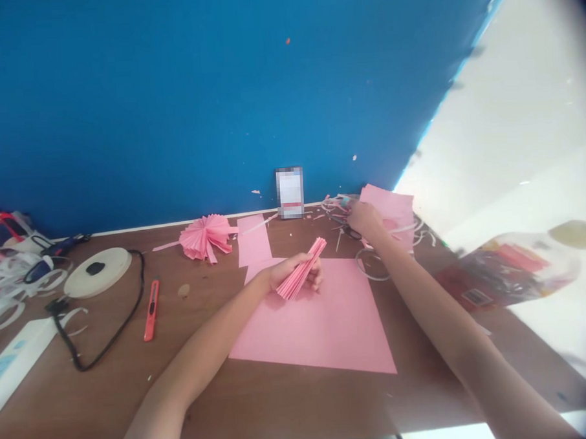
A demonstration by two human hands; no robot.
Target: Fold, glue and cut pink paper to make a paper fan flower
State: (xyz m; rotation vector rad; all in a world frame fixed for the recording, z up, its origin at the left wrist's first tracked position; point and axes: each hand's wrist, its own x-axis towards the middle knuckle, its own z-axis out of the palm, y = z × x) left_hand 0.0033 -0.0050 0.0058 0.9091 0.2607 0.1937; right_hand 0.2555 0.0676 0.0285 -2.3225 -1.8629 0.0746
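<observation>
A pleated strip of pink paper (302,271), folded into a narrow bundle, is gripped in my left hand (295,265). It is tilted above a large flat pink sheet (317,328). My right hand (367,219) reaches to the back of the table, its fingers closed at the dark handles of what looks like scissors (352,233); the hand partly hides them. Beside that hand lies another pink sheet (394,208), with thin white strips around it. A smaller pink piece (254,240) and a fanned pink paper rosette (206,238) rest farther left.
An orange box cutter (152,310), a round cream-coloured disc (98,272), a black cord (136,297) and a white power strip (18,364) occupy the left side. A phone (290,194) leans on the blue wall (195,107). At right is a clear plastic bag (513,271); a ring (373,277) lies nearer.
</observation>
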